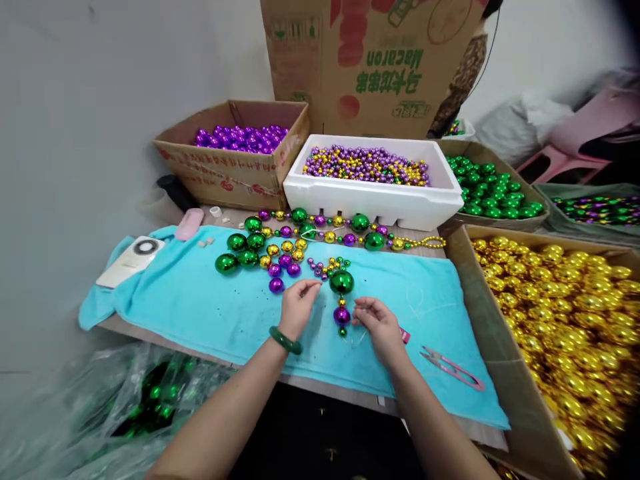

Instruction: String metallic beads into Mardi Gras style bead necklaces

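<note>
My left hand (299,308), a green bangle (285,341) on its wrist, has thumb and forefinger pinched together; what sits between the tips is too small to make out. A short row of beads lies between my hands: a big green bead (342,282), a small gold bead, a purple bead (341,315) and a small green bead (343,331). Beside the purple bead, my right hand (379,328) has its fingers curled together, their contents unclear. Faint clear thread (357,343) shows below it. Small mixed beads (327,269) lie just beyond my left fingertips.
Loose green beads (248,259), gold beads (287,247) and purple beads (286,261) rest on the blue towel (240,320). Pink thread snips (454,368) lie right. A finished-looking bead strand (330,237) stretches before the white foam box (370,195). A carton of gold beads (565,333) stands right.
</note>
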Motion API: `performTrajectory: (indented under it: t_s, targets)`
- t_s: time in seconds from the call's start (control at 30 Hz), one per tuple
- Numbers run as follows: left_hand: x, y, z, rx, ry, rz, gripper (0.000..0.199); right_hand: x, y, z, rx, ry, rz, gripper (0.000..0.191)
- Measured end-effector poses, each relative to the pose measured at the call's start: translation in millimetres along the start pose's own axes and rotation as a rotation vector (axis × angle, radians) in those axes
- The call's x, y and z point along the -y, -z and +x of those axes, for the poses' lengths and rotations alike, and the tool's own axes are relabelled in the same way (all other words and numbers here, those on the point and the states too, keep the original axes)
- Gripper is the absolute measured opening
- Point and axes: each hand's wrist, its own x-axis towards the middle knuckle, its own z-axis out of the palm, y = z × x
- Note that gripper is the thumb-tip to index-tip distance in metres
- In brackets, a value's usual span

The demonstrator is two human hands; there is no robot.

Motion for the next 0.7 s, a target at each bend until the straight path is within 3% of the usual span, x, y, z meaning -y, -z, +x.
performTrajectory:
  t_s: [0.17, 0.3, 0.4, 0.5, 0.6, 0.7]
  targets:
    - [4, -1.4, 14, 0.073, 0.051, 0.114, 0.03, -4, -6, 5, 0.017, 0.21, -0.475, 0.016]
    - [-4, -1.2, 23, 0.049, -0.098, 0.36, 0.023, 9, 6, 16, -0.066, 0.412, -0.863, 0.017]
    - [-14, -5.9, 32, 0.06, -0.264, 0.566, 0.023, 26, 31, 40, -0.244, 0.387, -1.006, 0.024]
    - [-25, -17.3, 43, 0.123, -0.323, 0.725, 0.025, 40, 64, 70, -0.477, 0.288, -1.055, 0.03]
    - [-36, -33.7, 55, 0.185, -0.298, 0.897, 0.031, 41, 81, 92, -0.421, 0.239, -1.049, 0.024]
    - [-42, -50.5, 67, 0.233, -0.236, 0.986, 0.032, 33, 72, 100, -0.316, 0.234, -1.022, 0.017]
